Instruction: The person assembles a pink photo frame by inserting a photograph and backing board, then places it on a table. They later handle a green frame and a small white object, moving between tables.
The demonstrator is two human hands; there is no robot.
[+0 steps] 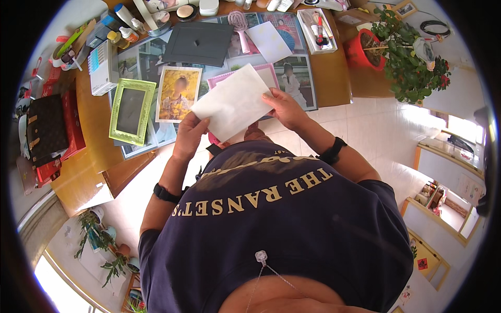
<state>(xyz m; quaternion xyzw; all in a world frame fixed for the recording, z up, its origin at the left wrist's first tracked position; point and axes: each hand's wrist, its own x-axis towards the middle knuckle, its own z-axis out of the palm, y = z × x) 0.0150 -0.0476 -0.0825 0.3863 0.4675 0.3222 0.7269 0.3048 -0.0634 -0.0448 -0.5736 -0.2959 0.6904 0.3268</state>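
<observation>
A blank white sheet (233, 103), perhaps a photo print seen from its back, is stretched between my two hands, tilted above the table's near edge. My left hand (191, 134) pinches its lower left corner. At its right edge, my right hand (286, 108) grips it between thumb and fingers. Partly hidden behind the sheet lies a pink frame (269, 76). To the left are a photo print (178, 94) with a yellow background and a light green picture frame (150, 112). Farther back lies a dark grey panel (197, 44), likely a frame backing, with a small piece at its centre.
A pink hairbrush (239, 26) and a pale sheet (269, 41) lie at the back of the photo-covered wooden table (94, 122). A white box (317, 31) holds red and black items. Bottles and a white carton (103, 68) crowd the left; a red plant pot (365, 50) stands right.
</observation>
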